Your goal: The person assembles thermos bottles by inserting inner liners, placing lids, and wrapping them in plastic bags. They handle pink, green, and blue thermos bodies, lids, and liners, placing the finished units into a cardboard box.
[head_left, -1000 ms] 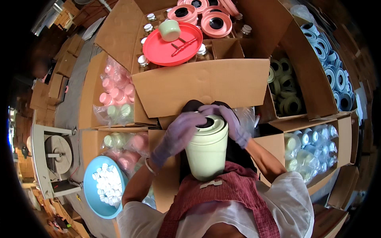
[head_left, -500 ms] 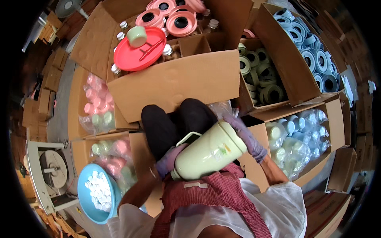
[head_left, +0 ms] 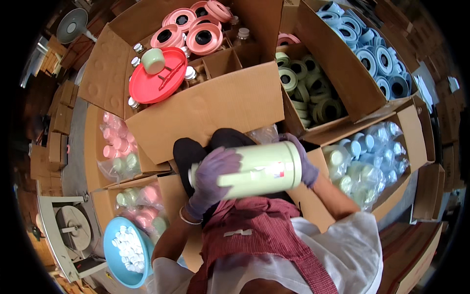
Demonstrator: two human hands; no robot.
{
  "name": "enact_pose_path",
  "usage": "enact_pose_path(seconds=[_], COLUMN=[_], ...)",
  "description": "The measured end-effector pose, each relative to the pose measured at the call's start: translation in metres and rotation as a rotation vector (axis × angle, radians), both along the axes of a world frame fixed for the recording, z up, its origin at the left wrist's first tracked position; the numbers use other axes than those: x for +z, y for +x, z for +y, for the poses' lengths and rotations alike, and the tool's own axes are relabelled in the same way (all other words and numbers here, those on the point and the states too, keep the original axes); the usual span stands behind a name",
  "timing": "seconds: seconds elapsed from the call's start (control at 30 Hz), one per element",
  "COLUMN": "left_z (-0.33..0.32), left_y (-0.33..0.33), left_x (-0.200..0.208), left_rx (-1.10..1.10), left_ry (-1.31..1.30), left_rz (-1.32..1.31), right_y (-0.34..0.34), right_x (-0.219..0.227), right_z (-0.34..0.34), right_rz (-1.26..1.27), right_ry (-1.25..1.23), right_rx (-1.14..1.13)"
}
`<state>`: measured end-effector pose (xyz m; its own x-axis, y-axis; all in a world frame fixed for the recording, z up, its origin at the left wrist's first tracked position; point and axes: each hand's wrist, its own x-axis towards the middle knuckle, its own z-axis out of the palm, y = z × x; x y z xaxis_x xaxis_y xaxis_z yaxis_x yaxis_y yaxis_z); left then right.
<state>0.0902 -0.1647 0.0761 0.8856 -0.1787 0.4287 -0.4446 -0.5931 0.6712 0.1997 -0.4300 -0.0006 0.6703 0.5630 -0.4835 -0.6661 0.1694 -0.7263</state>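
A pale green thermos jug point(head_left: 262, 171) lies nearly level across my lap, with a small coloured print on its side. My left hand point(head_left: 215, 174), in a purple-grey glove, is wrapped over its narrower left end; the handle is mostly hidden there. At the wide base on the right, my gloved right hand point(head_left: 303, 164) grips the end, its fingers partly behind the rim. Beyond the jug stands a large open carton point(head_left: 205, 103). On it rests a red plastic lid-like dish point(head_left: 142, 83) carrying a pale green cup point(head_left: 153, 61) and a thin dark red tool.
Pink rings point(head_left: 203, 39) and white-capped bottles are in the large carton. Cartons to the right hold green rings point(head_left: 289, 78), blue rings point(head_left: 367, 59) and bagged blue and green cups point(head_left: 364, 144). Bagged pink cups point(head_left: 117, 142) and a blue basin point(head_left: 110, 245) of white caps stand left.
The jug has turned from a tilt to nearly level, and its handle has gone from clear view. My left hand has moved up over the narrow end. My head view has shifted slightly.
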Motion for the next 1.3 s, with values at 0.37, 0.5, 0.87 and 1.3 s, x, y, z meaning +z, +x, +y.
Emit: enact_pose_path(seconds=[0.37, 0.5, 0.87, 1.3], left_z=[0.013, 0.041, 0.041, 0.046], left_y=[0.021, 0.012, 0.023, 0.016], left_x=[0.032, -0.001, 0.022, 0.011], left_rx=[-0.005, 0.100, 0.069, 0.231], left_ry=[0.155, -0.090, -0.062, -0.232], left_rz=[-0.126, 0.203, -0.051, 0.137], right_y=[0.031, 0.025, 0.037, 0.051], right_x=[0.032, 0.053, 0.000, 0.034], right_z=[0.031, 0.038, 0.040, 0.061], right_rz=[0.113, -0.476, -0.037, -0.113], right_ry=[0.233, -0.129, -0.010, -0.128], right_rx=[-0.113, -0.013, -0.026, 0.018])
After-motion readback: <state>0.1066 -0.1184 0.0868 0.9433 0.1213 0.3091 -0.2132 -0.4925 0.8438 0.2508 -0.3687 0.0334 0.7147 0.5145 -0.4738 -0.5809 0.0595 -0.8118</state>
